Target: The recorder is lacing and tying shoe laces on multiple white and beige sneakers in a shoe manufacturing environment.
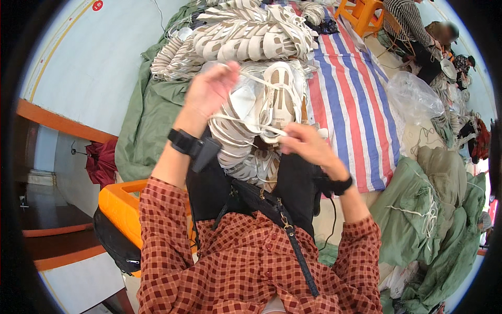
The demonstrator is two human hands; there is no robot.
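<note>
In front of my lap lies a white and tan shoe upper (281,97), its toe pointing away from me, on a pile of similar uppers. A white shoelace (238,120) runs through its eyelets and stretches out to both hands. Raised at the upper left of the shoe, my left hand (213,88) is closed on one length of the lace; it is slightly blurred. Lower and to the right, by the shoe's heel end, my right hand (309,148) pinches another length between thumb and fingers. Beneath the shoe, more stacked uppers (235,144) rest between my knees.
Bundles of shoe uppers (251,39) are heaped just beyond. A striped red, white and blue sheet (350,99) spreads to the right, with a clear plastic bag (413,97) beside it. Green sacks (418,209) lie at the lower right. Another person (418,31) sits farther off, near an orange stool (361,15).
</note>
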